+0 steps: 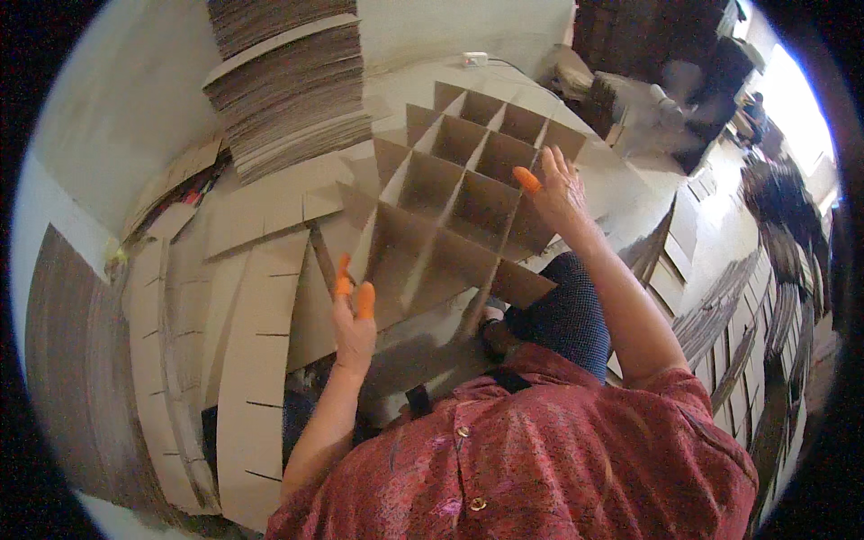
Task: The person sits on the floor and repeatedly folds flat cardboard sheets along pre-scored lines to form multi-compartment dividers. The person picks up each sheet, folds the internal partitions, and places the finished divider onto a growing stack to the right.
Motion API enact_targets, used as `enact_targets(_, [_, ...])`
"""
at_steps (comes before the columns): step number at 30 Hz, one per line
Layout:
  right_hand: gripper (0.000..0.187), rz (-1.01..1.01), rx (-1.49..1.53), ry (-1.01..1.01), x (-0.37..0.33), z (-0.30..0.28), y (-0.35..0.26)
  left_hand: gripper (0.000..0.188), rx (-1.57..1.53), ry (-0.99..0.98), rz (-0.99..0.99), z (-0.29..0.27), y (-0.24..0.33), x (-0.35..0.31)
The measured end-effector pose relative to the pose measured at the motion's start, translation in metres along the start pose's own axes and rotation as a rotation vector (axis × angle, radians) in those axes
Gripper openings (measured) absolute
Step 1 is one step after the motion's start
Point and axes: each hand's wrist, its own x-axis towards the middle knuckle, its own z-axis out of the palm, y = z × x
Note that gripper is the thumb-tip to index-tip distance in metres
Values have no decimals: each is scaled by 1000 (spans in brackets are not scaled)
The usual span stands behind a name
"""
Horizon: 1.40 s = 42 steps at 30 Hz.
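A cardboard divider grid of crossed, slotted strips stands opened out in front of me, its cells facing up. My right hand is at its right side, fingers stretched out and the thumb apart over a cell's edge, against the cardboard. My left hand is near the grid's near left corner, with thumb and forefinger apart and nothing visible between them. Orange finger covers show on the left thumb and forefinger and on the right thumb. Whether the left fingertips touch the cardboard, I cannot tell.
Flat slotted cardboard strips lie to my left. A tall stack of cardboard sheets rises at the back left. More strips lie in rows on the right. A white power socket block with a cable sits at the back.
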Motion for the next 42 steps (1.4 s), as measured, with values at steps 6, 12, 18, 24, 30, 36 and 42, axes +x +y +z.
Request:
enact_targets(6, [89,45,408,-652,-49,0,-36,56,-24,-572,147,72,-5,-36])
enact_targets(12, [57,180,806,-689,-72,-14,-10,50,-139,-769,146,91,-14,-61])
enact_targets(18, [52,218,877,36,-96,-131,-4,35,85,-573,-99,62,-61,-64])
enact_targets(24, [59,233,97,490,-87,-211,57,31,196,-609,70,49,-103,-68])
enact_targets(30, [67,739,-559,55,-125,-161,174,30,252,-664,61,55,-85,-69])
enact_targets(36, [46,1208,-379,-631,-190,-30,262,29,263,-620,47,47,-76,-69])
enact_targets(42, [41,795,-721,-452,-224,-2,267,28,384,-530,-74,18,-4,-50])
